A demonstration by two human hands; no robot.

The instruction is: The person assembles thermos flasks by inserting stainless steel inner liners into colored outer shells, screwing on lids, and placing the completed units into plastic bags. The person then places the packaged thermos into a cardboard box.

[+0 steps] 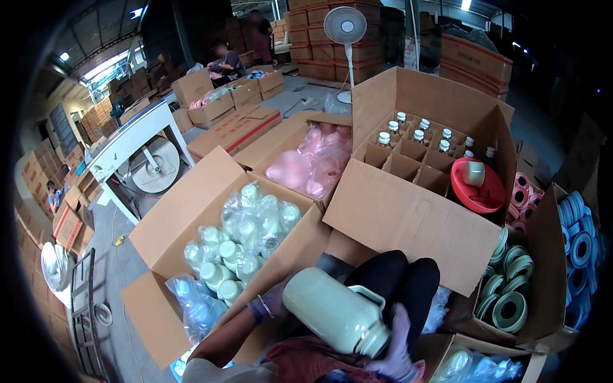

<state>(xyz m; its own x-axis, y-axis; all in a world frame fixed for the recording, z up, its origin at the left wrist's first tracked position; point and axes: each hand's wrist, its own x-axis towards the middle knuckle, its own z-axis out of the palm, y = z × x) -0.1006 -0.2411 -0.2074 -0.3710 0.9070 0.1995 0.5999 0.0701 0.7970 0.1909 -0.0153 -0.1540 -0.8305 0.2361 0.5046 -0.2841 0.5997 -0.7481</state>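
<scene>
A pale green thermos jug [329,306] with a side handle lies tilted across my lap, its neck toward the lower right. My left hand [276,302], in a thin purplish glove with a bracelet at the wrist, grips the jug's base end; its fingers are partly hidden behind the body. My right hand [394,350], gloved too, is closed around the neck end, slightly blurred. Beside my left arm stands an open carton [287,258] with pale green plastic parts [233,252], many in clear bags, and a blue bag [195,303].
Ahead, a divided carton [408,220] holds silvery bottles with white caps [418,135] and a red bowl [472,195] with a roll of tape [474,173]. Green rings [509,311], blue rings [580,249] and bagged pink parts [310,163] fill nearby cartons. A fan [345,25] stands beyond.
</scene>
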